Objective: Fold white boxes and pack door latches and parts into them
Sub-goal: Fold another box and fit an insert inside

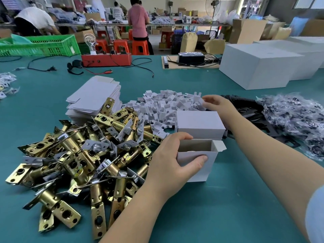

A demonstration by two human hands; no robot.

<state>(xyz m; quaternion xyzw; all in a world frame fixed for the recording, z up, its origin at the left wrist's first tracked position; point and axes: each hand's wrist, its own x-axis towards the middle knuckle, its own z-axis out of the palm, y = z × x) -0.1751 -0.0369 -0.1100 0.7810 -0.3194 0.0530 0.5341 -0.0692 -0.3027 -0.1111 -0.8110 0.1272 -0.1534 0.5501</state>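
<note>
L hand (172,159) grips the open white box (198,163) near the worktop's front edge: thumb pressed on the front wall, fingers curled over the left rim, so the grip is clamped on the box. Box stands upright, top open, grey-brown cardboard inside, one small side flap (220,146) sticking up at the right. Can't see anything in it.

R hand (216,103) is further back at the pile of small white card inserts (168,106), fingertips pinched on one piece at the pile's right edge; grip closed on that insert.

Just behind the open box sits a closed white box (199,122), touching the insert pile. Left of both, a big heap of brass door latches (84,155) w/ silver faceplates, spilling toward the front-left of the green worktop (236,207). Behind the heap, a stack of flat unfolded box blanks (94,100). Right side: black gaskets (249,111) and clear bagged parts (296,118). Large white cartons (257,67) at the back-right corner; red tester box (107,60) and green crate (40,45) along the back edge.

No readable labels or writing on the boxes.
</note>
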